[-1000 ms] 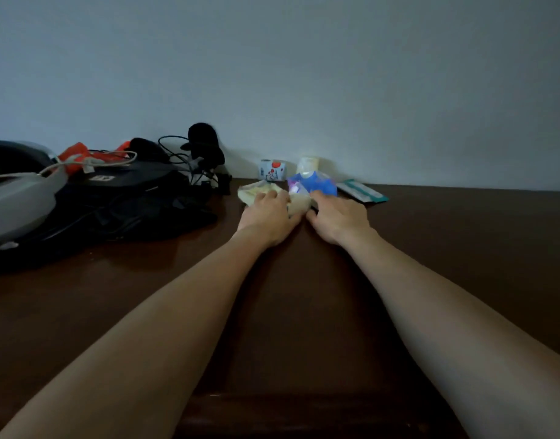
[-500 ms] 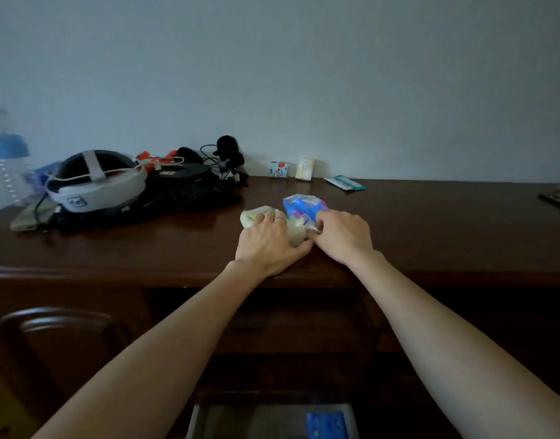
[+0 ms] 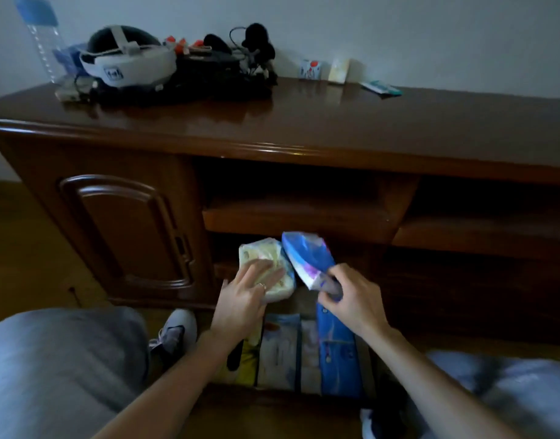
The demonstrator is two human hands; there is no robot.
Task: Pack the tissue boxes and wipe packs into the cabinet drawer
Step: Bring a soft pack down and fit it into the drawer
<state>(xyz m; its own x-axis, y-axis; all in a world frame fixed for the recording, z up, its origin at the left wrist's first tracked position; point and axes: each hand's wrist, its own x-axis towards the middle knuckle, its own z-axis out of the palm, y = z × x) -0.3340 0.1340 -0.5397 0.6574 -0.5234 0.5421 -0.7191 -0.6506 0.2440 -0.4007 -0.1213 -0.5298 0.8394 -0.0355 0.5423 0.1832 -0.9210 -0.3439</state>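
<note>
Our left hand (image 3: pixel 245 296) holds a pale yellow wipe pack (image 3: pixel 266 267), fingers spread over its top face and wrapped round its near edge, a ring on one finger. Our right hand (image 3: pixel 348 299) pinches the lower corner of a blue tissue pack (image 3: pixel 307 258), which tilts up and away so its far end rises highest. The two packs touch along one side and both hang above the open drawer (image 3: pixel 272 403) at the foot of the cabinet (image 3: pixel 129 229).

In the drawer, packs already stand on edge in a row: a yellow one (image 3: pixel 250 359) at the left, two pale ones (image 3: pixel 280 350) in the middle, and a long blue pack (image 3: pixel 337 359) at the right (their printing is too blurred for us to read). The blue one lies just under our right wrist.

Our knees in grey trousers (image 3: pixel 60 369) frame the drawer on both sides, with a grey and white shoe (image 3: pixel 177 331) beside the left one.

On the cabinet top sit a white headset (image 3: pixel 129 64), a tangle of black cables (image 3: pixel 237 55), a clear bottle (image 3: pixel 42 33), what looks like a small printed box (image 3: pixel 310 68), a pale little pack (image 3: pixel 339 70), and a flat teal packet (image 3: pixel 381 88).
</note>
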